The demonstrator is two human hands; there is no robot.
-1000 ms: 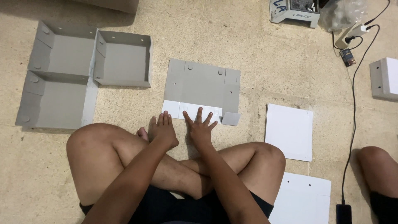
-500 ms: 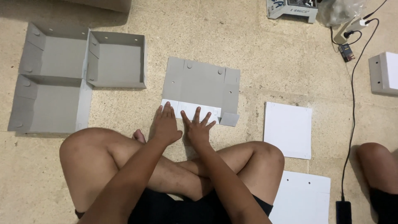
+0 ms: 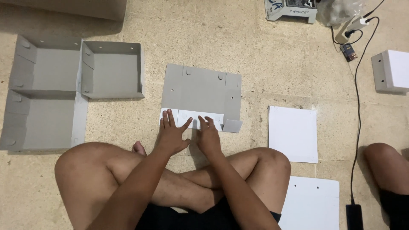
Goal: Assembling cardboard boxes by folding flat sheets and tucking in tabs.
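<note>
The person sat cross-legged on the floor (image 3: pixel 204 38) with the left hand (image 3: pixel 171 135) and right hand (image 3: pixel 208 137) spread flat, palms down and grasping nothing, their fingertips pressing the folded white flap (image 3: pixel 191 119) along the near edge of a flat grey cardboard sheet (image 3: pixel 200 89) lying just ahead of the knees. To the left stood three folded grey trays (image 3: pixel 64 89) set touching one another, to the right two white sheets (image 3: pixel 293 133), and a black cable (image 3: pixel 356 110) ran beside another person's knee (image 3: pixel 385 164).
</note>
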